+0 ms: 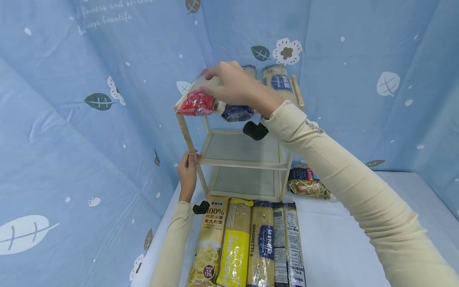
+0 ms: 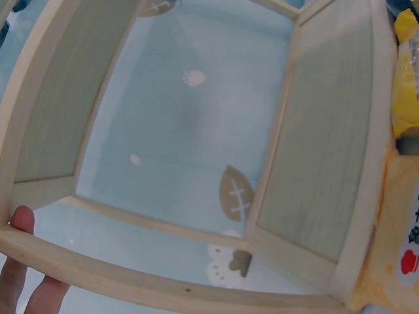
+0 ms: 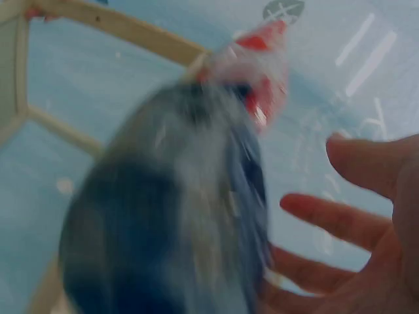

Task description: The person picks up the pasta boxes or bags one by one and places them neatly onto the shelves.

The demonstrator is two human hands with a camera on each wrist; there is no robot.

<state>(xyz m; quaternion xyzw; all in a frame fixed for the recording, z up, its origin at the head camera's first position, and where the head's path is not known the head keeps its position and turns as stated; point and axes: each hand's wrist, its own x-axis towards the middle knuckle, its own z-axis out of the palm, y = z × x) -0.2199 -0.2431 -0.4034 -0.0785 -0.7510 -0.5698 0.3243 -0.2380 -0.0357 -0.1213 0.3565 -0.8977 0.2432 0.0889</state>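
My left hand (image 1: 187, 171) grips the left front post of a wooden shelf rack (image 1: 243, 162) at mid height; its fingers (image 2: 47, 294) show around the post in the left wrist view. Over the top shelf, my right hand (image 1: 234, 84) reaches in from the right, above a red-ended clear packet (image 1: 197, 103) and a blue-ended packet (image 1: 237, 113). In the right wrist view the right hand's fingers (image 3: 337, 219) are spread and apart from the blurred blue packet (image 3: 163, 209). Part of the red-ended packet is hidden behind the hand.
A spaghetti packet (image 1: 277, 81) lies at the top shelf's right. Before the rack lie a beige noodle packet (image 1: 208, 243), a yellow pasta packet (image 1: 234, 243), a blue-labelled spaghetti packet (image 1: 261, 247) and dark-edged packets (image 1: 288, 243). An Agnesi pasta bag (image 1: 310, 183) lies right of the rack.
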